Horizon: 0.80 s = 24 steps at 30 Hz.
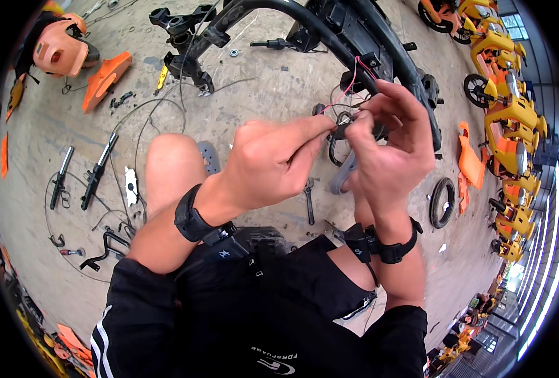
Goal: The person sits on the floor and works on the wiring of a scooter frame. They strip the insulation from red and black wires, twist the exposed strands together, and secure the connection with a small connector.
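The person crouches over a concrete floor (52, 126) strewn with parts. Both hands meet below the black frame (355, 38): the left hand (267, 167) pinches a small dark connector (340, 130) between thumb and fingertips, and the right hand (390, 142) closes its fingers on the same piece, where a thin red wire (350, 85) runs down from the frame. It looks like the fitting step, though the part is mostly hidden. Next calls for steady fingers and slack wire.

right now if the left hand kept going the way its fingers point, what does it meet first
Probably the right hand: the left hand points right and slightly up, its fingers pinching the small dark connector that both hold. Depth is unclear.
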Each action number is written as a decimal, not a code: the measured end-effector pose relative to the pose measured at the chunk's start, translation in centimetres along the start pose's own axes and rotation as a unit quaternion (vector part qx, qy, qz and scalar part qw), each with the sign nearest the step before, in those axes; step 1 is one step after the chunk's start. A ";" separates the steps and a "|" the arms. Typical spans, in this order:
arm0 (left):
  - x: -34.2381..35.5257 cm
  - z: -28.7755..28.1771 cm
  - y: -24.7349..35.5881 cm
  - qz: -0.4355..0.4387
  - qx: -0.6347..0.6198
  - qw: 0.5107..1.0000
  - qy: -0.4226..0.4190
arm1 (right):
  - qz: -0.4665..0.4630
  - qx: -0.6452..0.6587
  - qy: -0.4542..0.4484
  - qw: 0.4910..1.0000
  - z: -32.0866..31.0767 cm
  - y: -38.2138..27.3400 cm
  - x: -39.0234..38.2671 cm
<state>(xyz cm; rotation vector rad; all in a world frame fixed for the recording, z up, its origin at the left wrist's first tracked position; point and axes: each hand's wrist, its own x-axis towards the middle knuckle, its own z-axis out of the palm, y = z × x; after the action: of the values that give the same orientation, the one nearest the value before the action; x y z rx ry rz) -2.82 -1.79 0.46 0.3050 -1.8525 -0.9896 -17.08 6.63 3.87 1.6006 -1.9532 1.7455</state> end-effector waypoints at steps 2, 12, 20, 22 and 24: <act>-0.1 0.1 0.2 -0.029 -0.021 0.999 -0.003 | 0.052 0.023 -0.017 0.998 -0.5 -0.1 -0.1; -0.2 -0.2 0.3 -0.056 -0.040 0.997 -0.041 | 0.135 0.097 -0.012 0.986 -0.4 -0.3 -0.4; 0.4 -0.4 0.4 -0.118 -0.036 0.992 -0.035 | -0.148 -0.102 0.023 0.983 0.2 1.8 2.1; 0.3 -0.6 0.3 -0.132 -0.036 0.990 -0.033 | -0.144 -0.108 0.018 0.984 0.3 1.8 2.3; 0.2 -0.5 0.2 -0.149 -0.045 0.987 -0.037 | -0.111 -0.101 0.008 0.989 0.2 1.5 2.3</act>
<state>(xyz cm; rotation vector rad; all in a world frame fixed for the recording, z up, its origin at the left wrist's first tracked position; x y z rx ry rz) -2.44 -1.98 0.82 0.5070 -1.8556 -1.3004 -19.04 4.75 4.22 1.6543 -1.7981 1.4241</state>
